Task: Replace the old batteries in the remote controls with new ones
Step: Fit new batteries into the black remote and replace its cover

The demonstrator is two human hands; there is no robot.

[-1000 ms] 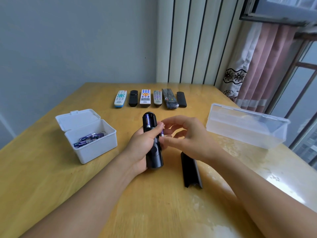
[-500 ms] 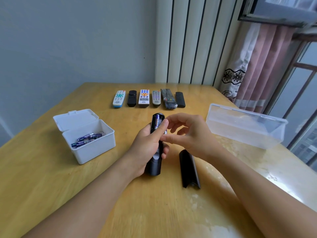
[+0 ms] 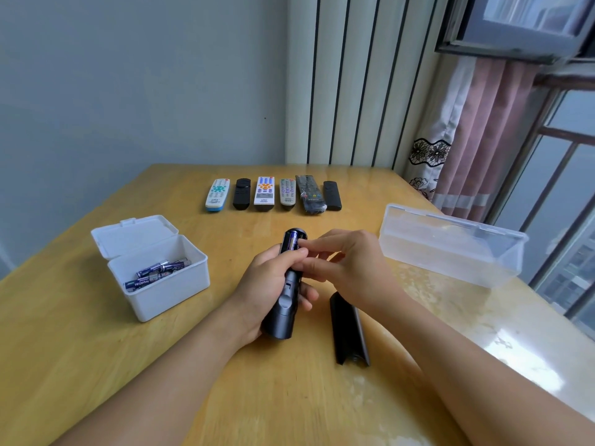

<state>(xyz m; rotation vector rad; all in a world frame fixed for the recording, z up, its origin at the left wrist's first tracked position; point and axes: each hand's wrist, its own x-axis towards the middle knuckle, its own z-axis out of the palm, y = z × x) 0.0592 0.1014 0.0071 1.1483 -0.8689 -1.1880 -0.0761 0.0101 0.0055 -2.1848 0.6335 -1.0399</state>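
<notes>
Fingers of the left hand (image 3: 270, 284) wrap the light, stiff black remote (image 3: 285, 294) midway; right hand (image 3: 347, 268) fingertips pinch a small, slippery battery (image 3: 292, 243) at its far-end bay.

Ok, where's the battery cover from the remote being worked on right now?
In the head view, the battery cover lies flat on the table, just right of the black remote held in the left hand, below the right hand.

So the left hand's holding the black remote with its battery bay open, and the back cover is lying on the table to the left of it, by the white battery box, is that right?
Not quite. The left hand does hold the black remote with its bay open, but the head view shows the back cover lying on the table to the right of it, away from the white battery box.
</notes>
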